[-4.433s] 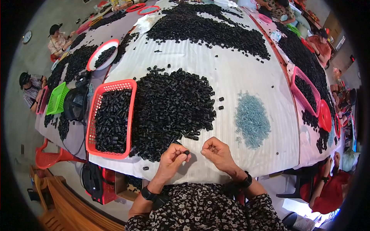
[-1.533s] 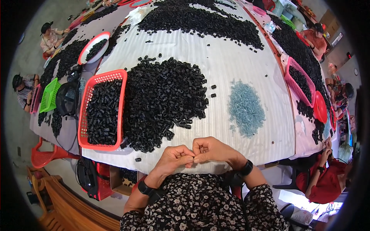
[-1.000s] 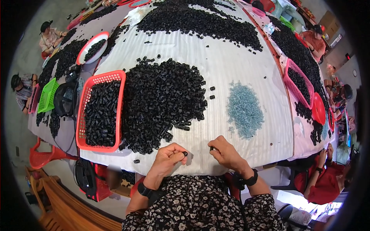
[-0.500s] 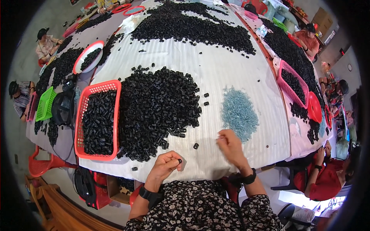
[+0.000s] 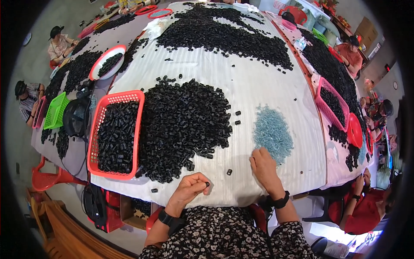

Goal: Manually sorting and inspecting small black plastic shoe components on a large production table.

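Note:
My left hand (image 5: pixel 189 190) is closed near the front of the table, pinching a small black plastic cylinder (image 5: pixel 207 184) between thumb and fingers. Its end shows at the fingertips. To the right, my right hand (image 5: pixel 265 169) has its fingers bent together at the near edge of a pile of tiny pale blue, clear-looking pieces (image 5: pixel 274 131). Whatever its fingertips may hold is hidden. Beyond my left hand spreads a big heap of black cylinders (image 5: pixel 185 125). One loose black cylinder (image 5: pixel 229 172) lies on the white cloth between my hands.
A red basket (image 5: pixel 141 129) full of black cylinders stands left of the heap. More black pieces (image 5: pixel 224 41) cover the table's far part. A pink basket (image 5: pixel 332 103) and red tray (image 5: pixel 354 131) sit on the right-hand table. Other people work along both sides.
My right hand has come in against the near edge of the pale blue pile, its fingers lower. My left hand keeps its pinch on the black cylinder. The whole view has shifted slightly.

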